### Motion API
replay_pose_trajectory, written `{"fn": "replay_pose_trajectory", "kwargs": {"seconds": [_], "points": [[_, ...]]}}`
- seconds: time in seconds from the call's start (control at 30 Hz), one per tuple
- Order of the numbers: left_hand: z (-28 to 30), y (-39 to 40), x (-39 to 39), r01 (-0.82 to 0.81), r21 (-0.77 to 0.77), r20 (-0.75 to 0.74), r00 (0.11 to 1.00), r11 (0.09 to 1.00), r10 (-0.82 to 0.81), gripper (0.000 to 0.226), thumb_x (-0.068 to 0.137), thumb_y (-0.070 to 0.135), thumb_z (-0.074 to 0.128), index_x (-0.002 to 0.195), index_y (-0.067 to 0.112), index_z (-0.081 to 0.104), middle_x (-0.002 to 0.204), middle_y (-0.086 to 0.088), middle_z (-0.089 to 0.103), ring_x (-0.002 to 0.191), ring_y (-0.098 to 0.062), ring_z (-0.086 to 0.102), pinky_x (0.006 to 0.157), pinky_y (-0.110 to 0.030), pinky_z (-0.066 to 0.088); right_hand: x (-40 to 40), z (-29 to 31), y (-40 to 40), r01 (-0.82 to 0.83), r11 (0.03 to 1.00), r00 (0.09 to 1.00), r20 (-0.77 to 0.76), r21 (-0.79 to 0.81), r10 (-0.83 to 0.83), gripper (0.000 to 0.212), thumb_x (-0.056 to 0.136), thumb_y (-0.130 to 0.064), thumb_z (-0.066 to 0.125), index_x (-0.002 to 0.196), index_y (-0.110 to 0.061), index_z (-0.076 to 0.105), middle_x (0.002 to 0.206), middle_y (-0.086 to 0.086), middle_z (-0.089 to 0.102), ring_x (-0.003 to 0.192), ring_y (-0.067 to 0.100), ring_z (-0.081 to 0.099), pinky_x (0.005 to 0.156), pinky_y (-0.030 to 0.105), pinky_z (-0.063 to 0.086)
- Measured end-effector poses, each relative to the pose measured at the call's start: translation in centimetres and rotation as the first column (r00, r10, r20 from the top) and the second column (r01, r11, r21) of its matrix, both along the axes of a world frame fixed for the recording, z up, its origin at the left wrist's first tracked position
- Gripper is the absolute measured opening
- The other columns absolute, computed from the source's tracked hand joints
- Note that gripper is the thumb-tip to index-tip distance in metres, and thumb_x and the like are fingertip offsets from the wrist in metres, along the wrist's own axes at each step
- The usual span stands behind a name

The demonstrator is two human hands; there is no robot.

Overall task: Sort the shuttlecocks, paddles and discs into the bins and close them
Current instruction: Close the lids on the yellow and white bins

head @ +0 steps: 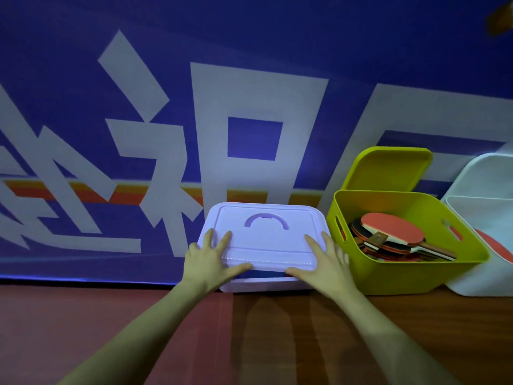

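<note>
Behind the bins hangs a blue banner (83, 79) with large pale lettering and an orange stripe, meeting a reddish-brown floor (83, 323). Against it stands a lavender bin (266, 284), its lid (266, 234) lying on top. The left hand (206, 259) and the right hand (326, 262) both press flat on the lid's near corners, fingers spread straight and thumbs along the front edge, gripping nothing. Just beside it to the right sits a lime-green bin (402, 276), touching or nearly so, with its green lid (388, 168) propped upright behind. Inside lie several paddles (394, 232), red-faced one uppermost. Farther right is a white bin (477, 284), cut off by the frame; something red inside may be a disc.
</note>
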State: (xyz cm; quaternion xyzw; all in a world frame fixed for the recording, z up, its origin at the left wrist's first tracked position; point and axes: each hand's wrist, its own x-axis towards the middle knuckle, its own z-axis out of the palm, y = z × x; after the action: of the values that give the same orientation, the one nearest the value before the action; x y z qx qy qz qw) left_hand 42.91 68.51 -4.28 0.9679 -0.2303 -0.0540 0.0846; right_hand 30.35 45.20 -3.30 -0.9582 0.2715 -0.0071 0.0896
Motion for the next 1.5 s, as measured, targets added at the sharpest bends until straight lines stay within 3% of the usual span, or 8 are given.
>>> {"fn": "replay_pose_trajectory", "kwargs": {"seconds": [0.1,0.23,0.53,0.77,0.9,1.13,1.27,1.5], "points": [[-0.8,-0.9,-1.1,0.010,0.017,0.035,0.999,1.000,-0.010,0.127,0.036,0.099,-0.001,0.147,0.039,0.016,0.154,-0.006,0.016,0.114,-0.042,0.045,0.092,-0.041,0.042,-0.9,0.1,-1.2,-0.015,1.000,1.000,-0.018,-0.013,0.015,0.110,0.049,-0.092,0.032,0.146,-0.042,0.019,0.157,0.000,0.007,0.140,0.027,0.016,0.110,0.038,0.018],[-1.1,-2.1,-2.5,-0.014,-0.003,0.077,0.997,1.000,0.014,0.095,0.067,0.086,0.036,0.146,0.036,0.024,0.153,-0.006,0.020,0.111,-0.041,0.047,0.088,-0.041,0.042,-1.1,-0.6,-1.7,-0.111,0.994,0.993,-0.034,-0.026,0.110,0.121,0.040,-0.099,0.011,0.146,-0.041,0.018,0.157,0.002,0.007,0.142,0.026,0.011,0.113,0.037,0.013],[-1.6,-2.2,-3.4,-0.015,0.051,0.086,0.996,0.999,0.011,0.088,0.075,0.078,0.040,0.148,0.034,0.017,0.155,-0.004,0.015,0.123,-0.042,0.038,0.094,-0.042,0.041,-0.6,-2.1,-1.0,-0.178,0.984,0.982,-0.073,-0.032,0.175,0.101,0.053,-0.087,0.006,0.145,-0.046,0.014,0.158,-0.002,0.005,0.145,0.028,0.000,0.114,0.049,-0.001],[-2.0,-1.3,-3.7,0.034,-0.021,0.098,0.995,0.999,-0.032,0.084,0.070,0.068,0.060,0.140,0.026,0.042,0.147,-0.013,0.036,0.113,-0.051,0.047,0.083,-0.053,0.048,-1.9,-2.2,-0.6,-0.193,0.974,0.980,-0.067,-0.115,0.186,0.070,0.075,-0.073,0.030,0.125,-0.034,0.059,0.128,0.010,0.059,0.112,0.039,0.057,0.086,0.055,0.046],[-2.8,-1.0,-4.0,0.087,-0.003,0.092,0.992,0.996,-0.086,0.080,0.057,0.059,0.077,0.123,0.017,0.062,0.125,-0.022,0.057,0.094,-0.056,0.057,0.061,-0.057,0.052,-2.3,-2.9,-0.3,-0.192,0.972,0.981,-0.057,-0.134,0.186,0.067,0.078,-0.070,0.030,0.124,-0.032,0.060,0.128,0.010,0.059,0.112,0.039,0.057,0.085,0.053,0.048],[-3.7,-0.8,-3.5,0.125,0.022,0.076,0.989,0.992,-0.126,0.086,0.083,0.076,0.015,0.131,0.016,0.054,0.132,-0.023,0.051,0.115,-0.050,0.050,0.083,-0.056,0.049,-2.1,-3.5,0.0,-0.139,0.985,0.990,-0.011,-0.099,0.139,0.066,0.079,-0.071,0.027,0.128,-0.036,0.055,0.136,0.008,0.053,0.122,0.039,0.047,0.097,0.052,0.036],[-2.3,-1.4,-2.1,0.107,-0.002,0.087,0.990,0.994,-0.107,0.085,0.086,0.073,0.007,0.120,0.016,0.061,0.120,-0.021,0.058,0.105,-0.047,0.057,0.082,-0.052,0.051,-0.3,-2.9,0.0,-0.091,0.993,0.991,0.096,-0.070,0.098,0.065,0.079,-0.068,0.028,0.116,-0.029,0.065,0.121,0.010,0.060,0.116,0.041,0.048,0.096,0.048,0.029],[-1.8,-4.1,0.8,0.065,0.051,0.009,0.998,0.997,-0.066,0.098,0.065,0.078,-0.009,0.149,0.032,0.009,0.157,-0.013,0.005,0.142,-0.038,0.004,0.114,-0.049,0.011,3.7,-2.1,-2.5,-0.099,0.994,0.992,-0.083,-0.036,0.096,0.064,0.091,-0.066,0.028,0.148,-0.041,0.012,0.159,0.007,-0.003,0.145,0.033,-0.004,0.116,0.040,0.000]]}}
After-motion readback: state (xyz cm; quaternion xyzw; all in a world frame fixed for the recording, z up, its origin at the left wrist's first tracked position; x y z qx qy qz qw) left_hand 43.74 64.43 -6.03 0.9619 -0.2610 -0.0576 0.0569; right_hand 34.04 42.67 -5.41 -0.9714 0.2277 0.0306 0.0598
